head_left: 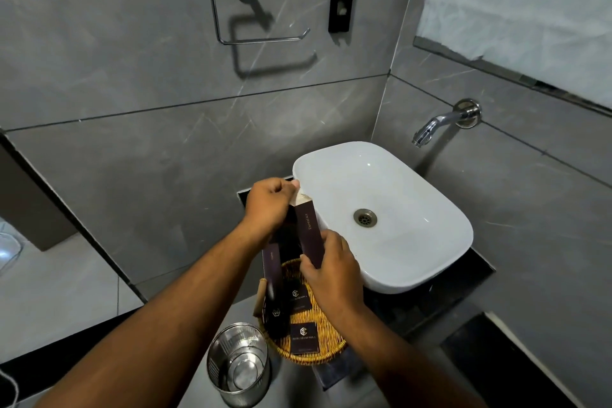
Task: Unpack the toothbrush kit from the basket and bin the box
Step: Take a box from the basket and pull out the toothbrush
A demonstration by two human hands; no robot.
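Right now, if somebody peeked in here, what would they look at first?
Probably the two hands in the middle: the left hand pulls open the top flap of a dark Dental Kit box, while the right hand holds its bottom end. Next comes the big white sink on the right, then the woven basket below the hands and the shiny metal bin beside it.

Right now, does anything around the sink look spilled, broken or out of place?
Nothing stands out. The only opened thing is the dental kit box, its top flap lifted by the left hand while the right hand holds its base. The sink is dry and the basket tidy.
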